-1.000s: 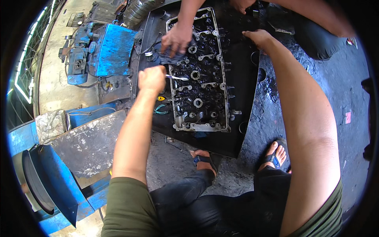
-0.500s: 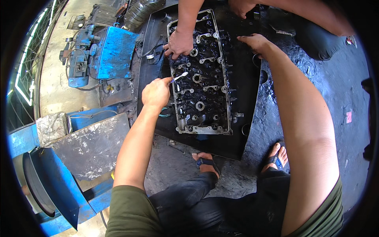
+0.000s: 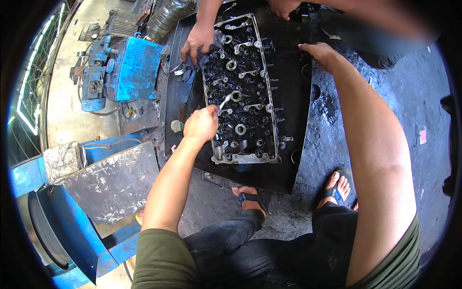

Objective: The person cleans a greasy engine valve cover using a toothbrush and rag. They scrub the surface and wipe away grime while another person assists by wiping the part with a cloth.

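Observation:
A cylinder head (image 3: 276, 159), oily inside its pale metal rim, lies on a black metal sheet (image 3: 288, 178) in front of me. My left hand (image 3: 201, 123) is closed around the handle of a small toothbrush (image 3: 224, 101), its whitish head over the cylinder head's left half. Toward the right edge of the sheet, my right hand (image 3: 321, 54) rests with fingers stretched out and nothing visible in them. A co-worker's hand (image 3: 198, 41) presses a dark rag (image 3: 204, 61) against the cylinder head's upper left side. The co-worker's other hand (image 3: 285, 8) is at the far edge.
A blue motor unit (image 3: 137, 67) stands at the left, beside a ribbed hose (image 3: 166, 21). Nearer on that side is a blue machine frame (image 3: 91, 231) with a worn grey plate (image 3: 115, 180). A co-worker's knee is at the upper right.
My left hand has moved slightly right and nearer to me with the toothbrush. The co-worker's hand has shifted left and up, and the rag now shows beneath it.

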### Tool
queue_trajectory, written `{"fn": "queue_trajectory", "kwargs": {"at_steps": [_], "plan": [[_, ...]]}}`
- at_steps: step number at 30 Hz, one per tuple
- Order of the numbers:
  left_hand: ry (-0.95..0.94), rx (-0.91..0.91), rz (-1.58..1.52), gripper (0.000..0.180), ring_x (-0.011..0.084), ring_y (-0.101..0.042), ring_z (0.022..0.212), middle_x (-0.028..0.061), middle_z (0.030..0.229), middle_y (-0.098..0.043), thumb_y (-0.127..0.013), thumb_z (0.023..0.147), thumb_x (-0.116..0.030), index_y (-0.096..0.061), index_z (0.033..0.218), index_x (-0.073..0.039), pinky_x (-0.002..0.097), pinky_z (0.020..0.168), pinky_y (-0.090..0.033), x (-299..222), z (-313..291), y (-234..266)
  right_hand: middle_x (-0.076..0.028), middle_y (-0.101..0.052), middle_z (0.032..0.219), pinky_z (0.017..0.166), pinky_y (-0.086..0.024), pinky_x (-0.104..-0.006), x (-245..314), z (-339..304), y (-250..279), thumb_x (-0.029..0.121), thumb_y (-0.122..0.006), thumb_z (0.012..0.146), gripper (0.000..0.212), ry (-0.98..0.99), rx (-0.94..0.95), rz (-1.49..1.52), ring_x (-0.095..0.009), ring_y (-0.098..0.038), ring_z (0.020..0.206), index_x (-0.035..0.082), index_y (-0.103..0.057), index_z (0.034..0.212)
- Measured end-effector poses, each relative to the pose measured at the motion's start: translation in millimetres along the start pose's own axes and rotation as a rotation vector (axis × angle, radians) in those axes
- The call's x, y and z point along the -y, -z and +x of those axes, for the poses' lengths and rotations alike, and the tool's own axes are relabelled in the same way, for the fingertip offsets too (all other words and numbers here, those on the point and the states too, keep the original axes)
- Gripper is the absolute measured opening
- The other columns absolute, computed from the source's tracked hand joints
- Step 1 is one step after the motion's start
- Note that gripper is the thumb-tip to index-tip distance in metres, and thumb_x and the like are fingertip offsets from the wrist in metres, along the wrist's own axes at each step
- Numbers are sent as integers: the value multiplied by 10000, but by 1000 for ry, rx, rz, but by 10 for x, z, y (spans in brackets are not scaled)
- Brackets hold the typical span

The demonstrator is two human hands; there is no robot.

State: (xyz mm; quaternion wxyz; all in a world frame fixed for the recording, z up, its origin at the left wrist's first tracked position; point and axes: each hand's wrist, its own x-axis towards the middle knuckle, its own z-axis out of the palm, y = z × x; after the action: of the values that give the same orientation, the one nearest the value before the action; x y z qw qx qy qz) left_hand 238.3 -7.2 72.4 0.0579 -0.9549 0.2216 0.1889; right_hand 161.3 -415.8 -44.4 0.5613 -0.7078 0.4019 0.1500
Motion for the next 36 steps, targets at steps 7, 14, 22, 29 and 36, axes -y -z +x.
{"fn": "queue_trajectory", "kwargs": {"at_steps": [7,14,22,29,36], "plan": [[7,13,22,334,400,-733,1112,210,1173,-762,-601,980,-252,-791,1242,-172,495,1005,-571,-64,-55,51,-249,-714,1330,1007,-544,-455,153,-124,-129,586,-745,915,791,48,-74,-10,-349,-701,1197,-75,-687,1346],[-81,255,120,308,368,-750,1099,209,1148,-775,-653,976,-228,-800,1220,-108,434,1002,-572,65,114,286,-197,-644,1202,842,-505,-579,290,-42,-317,679,-735,884,836,91,29,-1,-350,-624,1036,21,-638,1390],[-73,380,273,297,329,-749,1106,151,1149,-788,-708,993,-301,-798,1234,-153,455,988,-575,4,289,508,-263,-690,1362,1049,-516,-442,220,-205,-184,558,-783,902,785,67,-8,50,-356,-669,1237,-70,-681,1361],[-16,34,60,326,478,-696,1081,287,1052,-743,-542,1100,-319,-661,1128,-17,572,922,-532,304,-245,224,-145,-706,1148,806,-596,-469,7,-153,-195,698,-753,883,884,153,206,-413,-272,-689,967,2,-613,1409],[402,-199,-763,227,293,-728,811,175,883,-726,-595,1099,-228,-601,1075,-3,426,767,-546,1326,-848,-1177,-156,-783,1083,799,-608,-423,408,-1023,-889,729,-728,892,760,360,818,-846,-300,-756,920,4,-775,1115]]}}
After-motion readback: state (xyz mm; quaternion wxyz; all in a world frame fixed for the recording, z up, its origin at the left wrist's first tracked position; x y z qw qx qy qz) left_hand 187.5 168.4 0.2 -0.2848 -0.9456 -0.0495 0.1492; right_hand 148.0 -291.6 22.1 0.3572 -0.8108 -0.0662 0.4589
